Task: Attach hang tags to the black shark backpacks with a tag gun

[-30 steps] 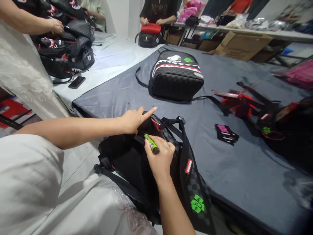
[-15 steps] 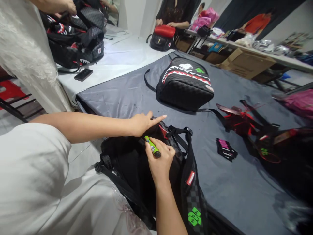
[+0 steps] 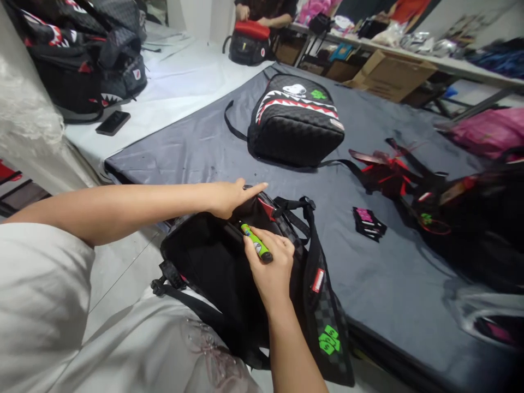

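Observation:
A black checkered backpack [image 3: 213,273] with green money marks lies open at the near edge of the grey-covered table [image 3: 393,295], partly on my lap. My left hand [image 3: 231,197] grips its upper rim, fingers curled and forefinger stretched out. My right hand [image 3: 268,265] is closed round a green pen-like tool [image 3: 256,243], its tip resting at the bag's opening. The bag's top handle [image 3: 292,204] lies just right of both hands.
A second black backpack with a shark mouth [image 3: 295,120] lies further back. Small black tags [image 3: 368,222] and red-black straps [image 3: 388,172] lie to the right. A pile of backpacks [image 3: 77,60] and a phone [image 3: 113,123] sit at left. Another person's hands [image 3: 256,16] handle a red-topped bag far back.
The view has shifted a little; both hands keep their hold on the bag rim and the green tool. The arm of a person at the far left has gone out of view.

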A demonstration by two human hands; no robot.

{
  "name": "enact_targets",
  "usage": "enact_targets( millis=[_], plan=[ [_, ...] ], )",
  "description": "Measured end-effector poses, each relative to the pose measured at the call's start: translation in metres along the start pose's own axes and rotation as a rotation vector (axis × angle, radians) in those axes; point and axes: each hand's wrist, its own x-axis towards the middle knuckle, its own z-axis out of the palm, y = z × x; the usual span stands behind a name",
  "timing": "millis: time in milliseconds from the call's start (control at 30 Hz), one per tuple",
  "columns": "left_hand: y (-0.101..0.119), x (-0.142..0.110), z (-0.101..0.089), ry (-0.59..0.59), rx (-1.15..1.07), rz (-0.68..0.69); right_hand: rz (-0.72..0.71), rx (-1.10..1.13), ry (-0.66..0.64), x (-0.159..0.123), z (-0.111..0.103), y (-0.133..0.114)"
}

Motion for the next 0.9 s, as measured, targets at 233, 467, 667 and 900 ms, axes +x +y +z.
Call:
enact_targets(
  millis=[233, 467, 667, 900],
  plan=[
    [-0.002, 0.003, 0.004, 0.065, 0.015, 0.0, 0.01, 0.007, -0.007, 0.003, 0.008, -0.004],
    [-0.003, 0.002, 0.002, 0.069, -0.035, 0.044, 0.003, -0.03, 0.008, 0.003, 0.011, -0.007],
    [-0.01, 0.002, 0.011, 0.132, -0.135, 0.002, 0.024, -0.048, 0.006, 0.005, 0.016, -0.012],
    [-0.016, 0.003, 0.017, 0.139, -0.208, -0.003, 0.032, -0.092, -0.009, 0.006, 0.016, -0.015]
  ],
)
